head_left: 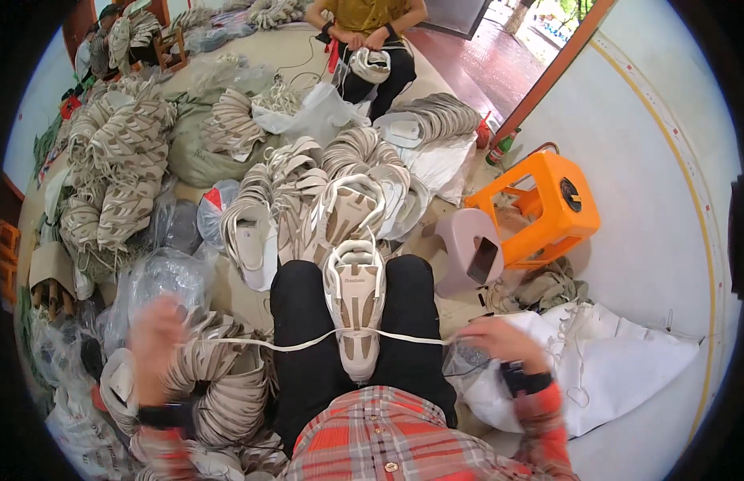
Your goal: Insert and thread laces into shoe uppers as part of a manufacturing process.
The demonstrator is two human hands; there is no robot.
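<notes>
Shoe [355, 301] between left hand [157, 343] and right hand [504, 340]

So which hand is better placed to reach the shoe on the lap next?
Probably the right hand: it looks nearer the shoe. The left hand is farther out and blurred. The pale lace runs toward both.

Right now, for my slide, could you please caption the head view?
Left hand and right hand hold a pale lace out sideways from a beige shoe between black-trousered legs.
</notes>
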